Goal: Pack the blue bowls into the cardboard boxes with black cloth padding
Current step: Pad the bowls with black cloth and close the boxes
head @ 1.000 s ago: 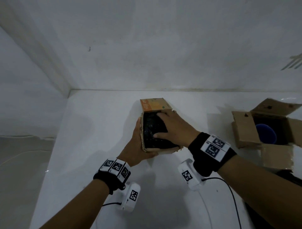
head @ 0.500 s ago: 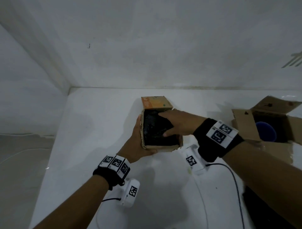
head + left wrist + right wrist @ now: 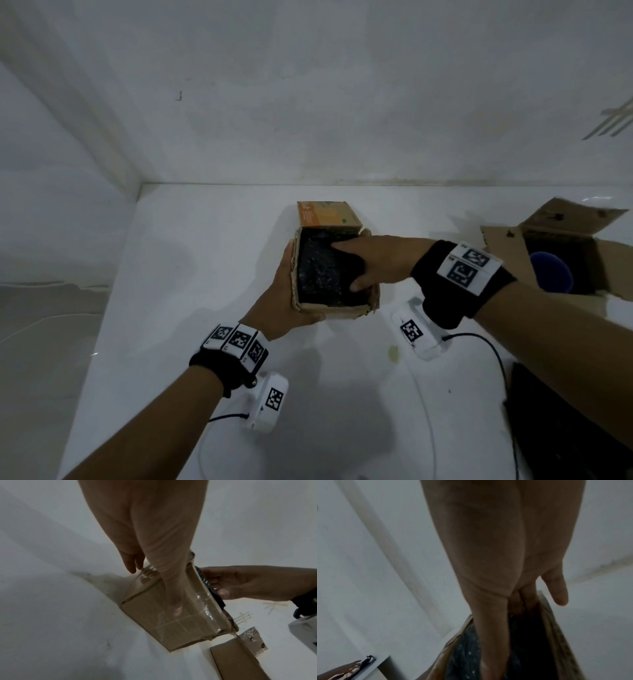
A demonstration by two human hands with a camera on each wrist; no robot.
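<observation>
Head view: I count two cardboard boxes on the white table (image 3: 205,240) and one blue bowl. The small box (image 3: 334,306) is my landmark; black cloth (image 3: 322,270) fills its open top, and its orange flap (image 3: 325,214) stands up at the far side. My left hand (image 3: 281,301) grips the small box's left wall. My right hand (image 3: 380,262) reaches in from the right, straight fingers pressing the cloth down. Well to the right of it stands the second box (image 3: 507,260), flaps open, the blue bowl (image 3: 551,272) inside.

Left wrist view: my left fingers (image 3: 175,605) lie along the small box's taped side (image 3: 154,615); my right hand (image 3: 240,582) is at its top edge.

Right wrist view: my right fingers (image 3: 489,649) go into the cloth (image 3: 464,655), hiding what lies beneath.
</observation>
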